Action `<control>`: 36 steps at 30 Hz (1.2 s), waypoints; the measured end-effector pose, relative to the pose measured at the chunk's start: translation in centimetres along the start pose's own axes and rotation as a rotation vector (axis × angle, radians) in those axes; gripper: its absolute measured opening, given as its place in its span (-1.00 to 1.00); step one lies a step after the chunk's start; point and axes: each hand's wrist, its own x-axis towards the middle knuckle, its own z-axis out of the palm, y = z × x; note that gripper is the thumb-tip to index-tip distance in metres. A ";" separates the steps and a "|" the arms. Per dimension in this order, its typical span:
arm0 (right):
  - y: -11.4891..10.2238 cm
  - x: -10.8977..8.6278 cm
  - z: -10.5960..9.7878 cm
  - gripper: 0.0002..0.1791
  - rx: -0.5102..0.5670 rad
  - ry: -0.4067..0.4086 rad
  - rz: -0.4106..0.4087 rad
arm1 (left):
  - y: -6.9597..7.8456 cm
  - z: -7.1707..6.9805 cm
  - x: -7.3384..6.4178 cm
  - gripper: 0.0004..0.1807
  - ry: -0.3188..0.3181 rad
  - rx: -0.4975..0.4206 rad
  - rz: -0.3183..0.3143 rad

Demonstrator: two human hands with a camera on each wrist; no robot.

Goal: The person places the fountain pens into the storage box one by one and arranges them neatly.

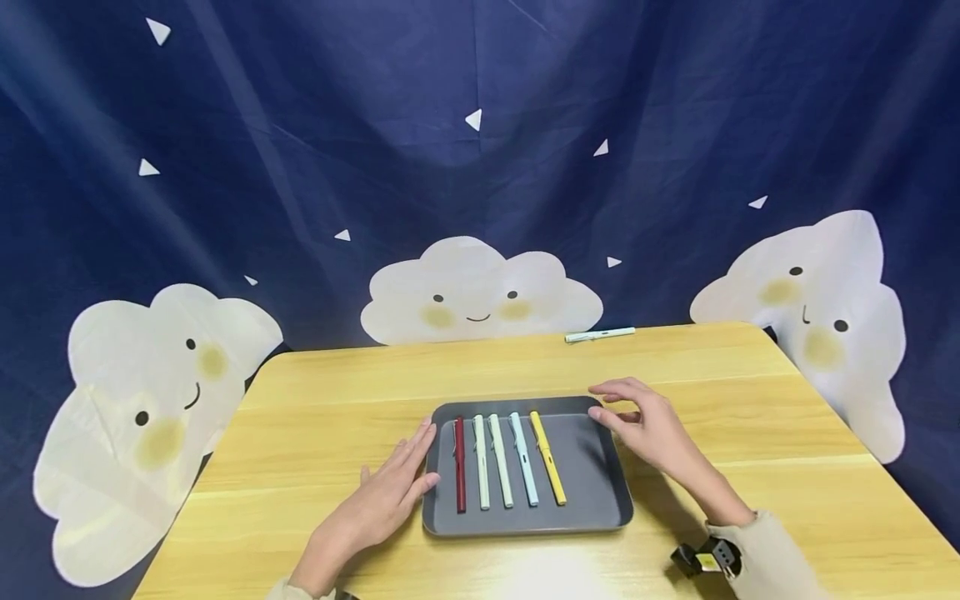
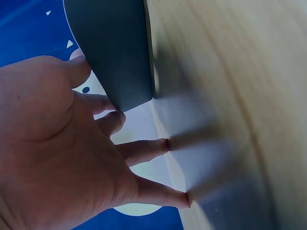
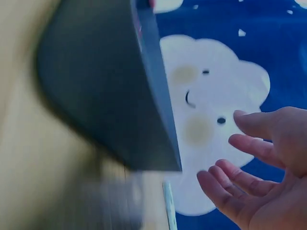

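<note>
A dark grey tray [image 1: 596, 479] lies on the table with several pens side by side in it. From left to right come a dark red pen [image 1: 460, 467], two pale green pens [image 1: 482, 467], a light blue pen [image 1: 525, 462] and a yellow pen [image 1: 549, 462]. My left hand [image 1: 386, 496] rests along the tray's left side, fingers extended; in the left wrist view its thumb [image 2: 79, 69] touches the rim. Near the back right corner, my right hand [image 1: 645, 425] hovers with fingers loosely bent. The right wrist view shows a gap between those fingers [image 3: 216, 191] and the tray.
Another pale pen [image 1: 600, 335] lies at the far edge of the wooden table [image 1: 337, 392]. Behind the table hangs a dark blue cloth [image 1: 420, 183] with smiling clouds. A small black device [image 1: 708, 558] sits at the right sleeve [image 1: 772, 558].
</note>
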 end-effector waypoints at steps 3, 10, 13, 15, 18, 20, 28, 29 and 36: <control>1.1 0.5 -0.7 -0.72 -0.001 0.026 -0.009 | 0.0 0.0 0.0 -0.26 0.001 0.000 -0.001; 3.8 2.3 -2.2 -0.69 -0.061 0.080 -0.076 | 0.1 -0.1 0.0 -0.26 0.002 0.002 0.000; 4.9 3.2 -2.3 -0.67 -0.092 0.090 -0.104 | 0.1 -0.1 0.0 -0.26 -0.001 0.000 -0.002; 5.5 3.8 -2.3 -0.66 -0.105 0.095 -0.112 | 0.1 -0.1 0.0 -0.26 -0.006 0.000 -0.003; 6.3 4.6 -2.2 -0.64 -0.125 0.092 -0.113 | 0.2 -0.2 0.0 -0.26 -0.007 -0.003 -0.004; 6.7 5.0 -2.1 -0.64 -0.138 0.083 -0.100 | 0.2 -0.1 0.0 -0.26 -0.009 0.000 -0.005; 8.4 6.1 -1.2 -0.64 -0.189 0.062 -0.072 | 0.0 0.1 -0.3 -0.26 0.008 0.001 -0.001; 8.7 6.3 -1.2 -0.64 -0.197 0.062 -0.071 | 0.0 0.1 -0.3 -0.27 0.008 -0.001 0.000; 10.1 7.7 -1.3 -0.62 -0.234 0.047 -0.079 | 0.1 0.1 -0.2 -0.26 0.012 -0.011 0.003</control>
